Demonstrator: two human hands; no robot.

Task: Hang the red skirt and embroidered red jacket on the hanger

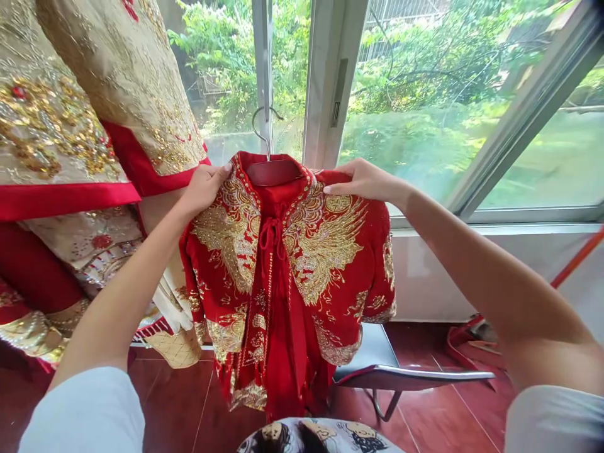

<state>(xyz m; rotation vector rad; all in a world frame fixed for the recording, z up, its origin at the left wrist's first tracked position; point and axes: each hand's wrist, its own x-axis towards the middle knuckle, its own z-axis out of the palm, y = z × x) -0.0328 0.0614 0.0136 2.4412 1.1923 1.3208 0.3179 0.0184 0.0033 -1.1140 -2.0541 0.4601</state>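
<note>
While both arms reach fwd and up, the left hand (204,187) pinches the left shoulder of the red jacket (287,277), fingers curled over the top edge, thumb tip up near the collar. Right hand (365,179) lies flatter on the other shoulder, fingers stretched toward the collar and pressed onto the fabric, wrist bent, forearm running down to the lower right corner of view. Both hands closed on the cloth, not spread wide. Jacket hangs between them on a dark red hanger (274,171), whose metal hook rises in front of the window frame (330,82). Front faces the camera: gold phoenix embroidery each side, red tie at centre, hem dropping toward the floor (189,402). White short sleeves show at both lower corners. Just left of the jacket hang beige-and-gold garments (85,126) w/ red trim, touching its sleeve. Behind the hem, a chair (406,374) w/ metal frame. Greenery outside the glass.
</note>
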